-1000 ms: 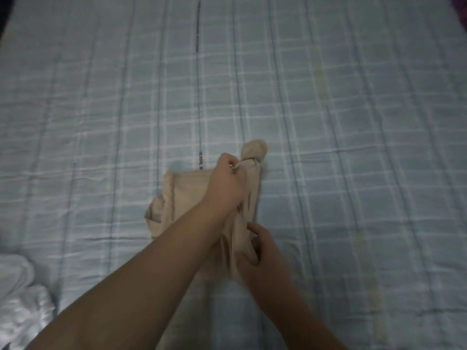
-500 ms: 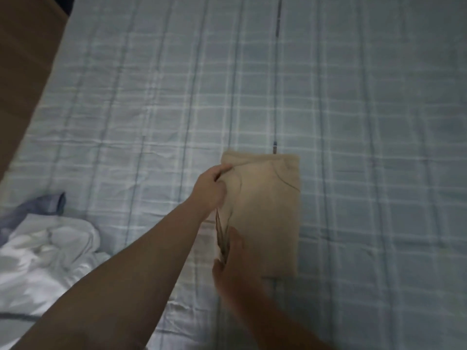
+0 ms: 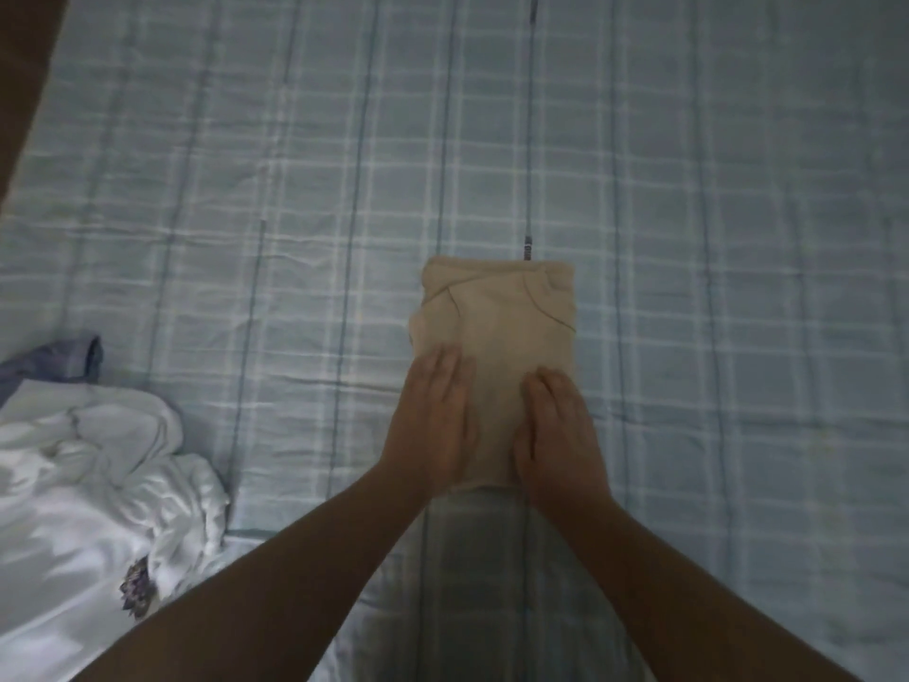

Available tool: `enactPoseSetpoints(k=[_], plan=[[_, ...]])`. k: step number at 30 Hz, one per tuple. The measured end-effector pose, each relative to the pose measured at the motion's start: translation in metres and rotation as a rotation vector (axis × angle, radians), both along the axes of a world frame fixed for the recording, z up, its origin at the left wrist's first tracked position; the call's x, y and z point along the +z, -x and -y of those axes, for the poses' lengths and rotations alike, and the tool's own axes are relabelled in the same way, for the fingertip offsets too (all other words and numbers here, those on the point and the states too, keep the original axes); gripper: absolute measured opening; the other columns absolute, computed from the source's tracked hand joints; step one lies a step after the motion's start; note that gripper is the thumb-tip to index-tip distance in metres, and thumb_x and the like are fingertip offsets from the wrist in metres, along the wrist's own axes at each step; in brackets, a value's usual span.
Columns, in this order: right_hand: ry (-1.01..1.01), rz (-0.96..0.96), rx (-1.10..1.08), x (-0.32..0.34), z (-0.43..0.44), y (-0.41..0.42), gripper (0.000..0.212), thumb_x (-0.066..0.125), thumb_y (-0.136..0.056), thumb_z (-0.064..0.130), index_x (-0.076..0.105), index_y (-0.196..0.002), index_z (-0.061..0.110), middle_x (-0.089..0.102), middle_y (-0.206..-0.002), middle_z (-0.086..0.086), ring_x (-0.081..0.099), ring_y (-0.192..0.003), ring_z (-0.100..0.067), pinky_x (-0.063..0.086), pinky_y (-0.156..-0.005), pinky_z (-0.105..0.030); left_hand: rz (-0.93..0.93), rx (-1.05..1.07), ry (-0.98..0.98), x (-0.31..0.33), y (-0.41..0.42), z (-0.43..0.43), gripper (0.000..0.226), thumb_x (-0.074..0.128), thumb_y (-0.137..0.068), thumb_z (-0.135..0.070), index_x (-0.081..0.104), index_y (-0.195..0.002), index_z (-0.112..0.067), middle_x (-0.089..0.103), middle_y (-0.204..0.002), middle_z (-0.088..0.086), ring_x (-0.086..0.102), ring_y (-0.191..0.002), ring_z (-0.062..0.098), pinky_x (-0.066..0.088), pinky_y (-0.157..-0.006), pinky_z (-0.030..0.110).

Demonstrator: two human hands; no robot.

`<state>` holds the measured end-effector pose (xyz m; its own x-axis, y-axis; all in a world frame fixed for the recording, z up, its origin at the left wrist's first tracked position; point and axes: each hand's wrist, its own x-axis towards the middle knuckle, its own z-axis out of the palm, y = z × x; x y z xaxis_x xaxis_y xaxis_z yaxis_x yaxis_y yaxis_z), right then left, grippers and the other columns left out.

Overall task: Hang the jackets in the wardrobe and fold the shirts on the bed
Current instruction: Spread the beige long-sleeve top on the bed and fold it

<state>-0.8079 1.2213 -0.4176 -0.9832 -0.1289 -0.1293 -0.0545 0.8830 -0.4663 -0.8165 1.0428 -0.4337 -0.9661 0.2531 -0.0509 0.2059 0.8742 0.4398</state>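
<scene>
A beige shirt [image 3: 497, 317] lies folded into a narrow rectangle on the blue checked bed sheet [image 3: 713, 238], near the middle of the view. My left hand [image 3: 433, 420] rests flat on the shirt's near left part, fingers straight. Beside it, my right hand [image 3: 556, 430] presses flat on the near right part. Both palms cover the shirt's near end; its far half with the curved seams shows.
A crumpled white garment [image 3: 93, 475] lies at the left, with a small patterned patch near its lower edge. A blue-grey piece of cloth [image 3: 54, 359] peeks out behind it. A brown wooden surface [image 3: 24, 66] runs along the top left corner.
The bunched shirt held up in both hands has been laid down and folded flat. Both hands let go of its left edge and now lie flat on top of it.
</scene>
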Motion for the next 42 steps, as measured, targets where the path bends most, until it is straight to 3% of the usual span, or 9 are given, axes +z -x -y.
enactPoseSetpoints(k=[7,18,21,24,29,32,35,38,42], plan=[[-0.198,0.049,0.260,-0.048,-0.018,-0.015,0.066,0.042,-0.095,0.033,0.032,-0.150,-0.002,0.027,-0.158,-0.021,0.021,-0.149,-0.035,0.019,-0.120,-0.051,0.046,-0.061,0.167,-0.040,-0.039,0.000,0.062,0.043,-0.098,-0.038,0.035,-0.151,-0.007,0.030,-0.158,0.018,0.021,-0.149,0.034,0.021,-0.118,0.052],[-0.279,0.019,0.316,-0.060,-0.017,-0.019,0.067,0.039,-0.098,0.037,0.026,-0.153,0.000,0.022,-0.160,-0.022,0.017,-0.150,-0.035,0.017,-0.120,-0.052,0.082,-0.028,0.297,-0.043,-0.045,-0.006,0.065,0.039,-0.098,-0.043,0.030,-0.154,-0.011,0.025,-0.161,0.016,0.018,-0.150,0.035,0.014,-0.119,0.058],[-0.290,0.013,0.445,-0.054,-0.028,-0.032,0.074,0.043,-0.096,0.048,0.031,-0.151,0.001,0.027,-0.159,-0.021,0.023,-0.148,-0.036,0.019,-0.119,-0.056,0.028,-0.230,0.251,-0.039,-0.058,0.004,0.076,0.041,-0.095,-0.054,0.032,-0.151,-0.003,0.026,-0.159,0.020,0.019,-0.149,0.038,0.014,-0.119,0.057],[-0.337,0.042,0.583,-0.054,-0.042,-0.041,0.086,0.051,-0.089,0.055,0.027,-0.153,0.001,0.022,-0.160,-0.020,0.015,-0.150,-0.034,0.017,-0.120,-0.054,0.057,-0.353,0.287,-0.037,-0.063,0.017,0.097,0.047,-0.088,-0.069,0.018,-0.156,-0.005,0.018,-0.163,0.018,0.008,-0.152,0.036,0.015,-0.120,0.054],[-0.387,0.052,0.608,-0.051,-0.042,-0.028,0.084,0.061,-0.086,0.039,0.027,-0.153,0.000,0.023,-0.159,-0.023,0.020,-0.148,-0.037,0.021,-0.120,-0.052,0.085,-0.337,0.354,-0.035,-0.043,0.014,0.096,0.054,-0.087,-0.062,0.016,-0.157,-0.008,0.016,-0.163,0.018,0.011,-0.151,0.035,0.016,-0.120,0.051],[-0.404,0.024,0.587,-0.046,-0.042,-0.028,0.065,0.039,-0.090,0.016,0.027,-0.153,0.003,0.025,-0.159,-0.020,0.022,-0.148,-0.035,0.023,-0.120,-0.049,0.043,-0.312,0.340,-0.035,-0.044,0.012,0.071,0.043,-0.099,-0.043,0.021,-0.156,-0.006,0.022,-0.161,0.018,0.016,-0.150,0.036,0.016,-0.121,0.049],[-0.429,0.005,0.577,-0.039,-0.040,-0.028,0.067,0.021,-0.086,0.011,0.031,-0.151,0.000,0.030,-0.157,-0.022,0.026,-0.147,-0.036,0.025,-0.119,-0.049,0.045,-0.297,0.364,-0.033,-0.046,0.009,0.067,0.045,-0.100,-0.025,0.014,-0.157,-0.006,0.015,-0.163,0.018,0.009,-0.151,0.036,0.008,-0.123,0.046],[-0.462,0.015,0.533,-0.034,-0.038,-0.031,0.064,0.016,-0.088,0.009,0.031,-0.149,-0.005,0.031,-0.154,-0.029,0.025,-0.145,-0.042,0.025,-0.118,-0.051,0.119,-0.338,0.401,-0.022,-0.050,0.010,0.079,0.047,-0.098,-0.036,0.006,-0.156,-0.002,0.005,-0.163,0.024,-0.001,-0.151,0.040,0.003,-0.122,0.050],[-0.454,0.056,0.590,-0.025,-0.052,-0.071,0.062,0.019,-0.090,0.011,0.030,-0.147,-0.010,0.030,-0.152,-0.033,0.025,-0.143,-0.047,0.025,-0.116,-0.053,0.127,-0.441,0.410,-0.001,-0.093,0.012,0.087,0.050,-0.090,-0.046,0.017,-0.152,0.006,0.012,-0.157,0.035,0.005,-0.146,0.053,0.008,-0.118,0.061]])
